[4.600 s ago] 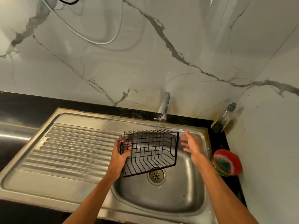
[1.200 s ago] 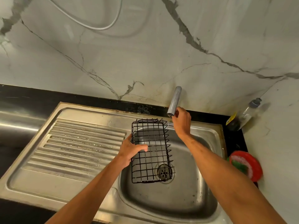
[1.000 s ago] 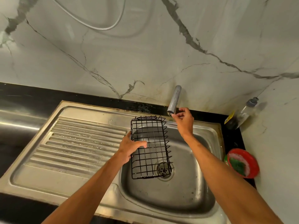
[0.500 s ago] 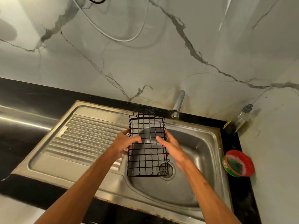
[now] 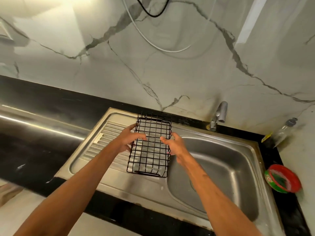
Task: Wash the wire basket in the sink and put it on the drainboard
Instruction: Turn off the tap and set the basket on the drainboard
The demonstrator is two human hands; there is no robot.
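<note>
left hand [image 5: 129, 140] and right hand [image 5: 174, 145], arms outstretched, grip the wire basket [image 5: 149, 150] over the drainboard [image 5: 102, 142].

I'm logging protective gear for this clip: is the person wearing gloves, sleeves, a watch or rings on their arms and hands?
No. The left hand and right hand are bare, with no gloves, and no rings show on the visible fingers. The left forearm and right forearm are uncovered down to the frame's edge: no sleeve, watch or bracelet in view.

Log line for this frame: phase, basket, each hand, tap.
phase: placing | wire basket: over drainboard, contact unclear | left hand: grips left side | right hand: grips right side | tap: no stream visible
</note>
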